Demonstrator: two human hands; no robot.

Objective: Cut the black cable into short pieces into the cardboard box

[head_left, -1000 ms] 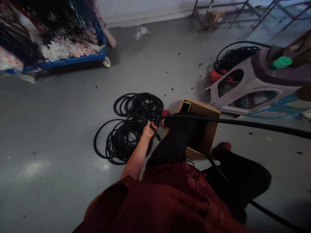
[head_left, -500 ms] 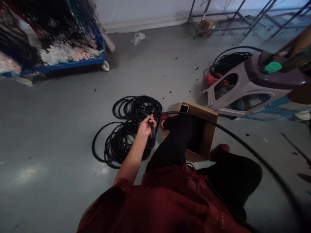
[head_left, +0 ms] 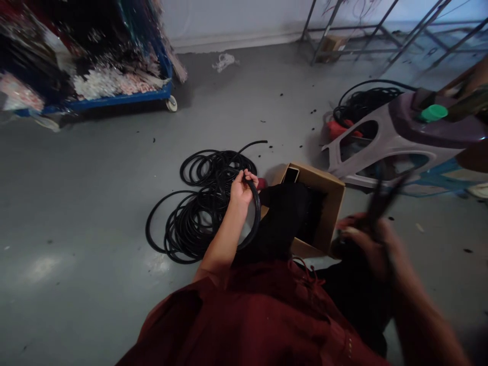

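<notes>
My left hand [head_left: 241, 188] is closed around a black hose [head_left: 256, 203], which bends down from the fingers beside my knee. Below and behind this hand, coils of black hose [head_left: 186, 223] lie on the floor, with one free end pointing right. On the right, my right hand [head_left: 366, 241] grips dark scissors [head_left: 383, 201]; motion blurs them, but their blades look spread and point upward. Between my legs stands an open cardboard box [head_left: 335, 213] with dark pieces inside, hard to make out. A phone [head_left: 291, 175] lies at its far left corner.
A grey plastic stool [head_left: 335, 160] lies on its side at right, near a green cap [head_left: 434, 113] and another black coil [head_left: 366, 101]. A blue wheeled cart [head_left: 114, 101] stands back left. Metal frames [head_left: 328, 30] are along the wall. Small black scraps dot the floor.
My right hand has come into view from the right with the scissors. The hose length that stretched across to the right is gone from there. My left hand has moved slightly right and up.
</notes>
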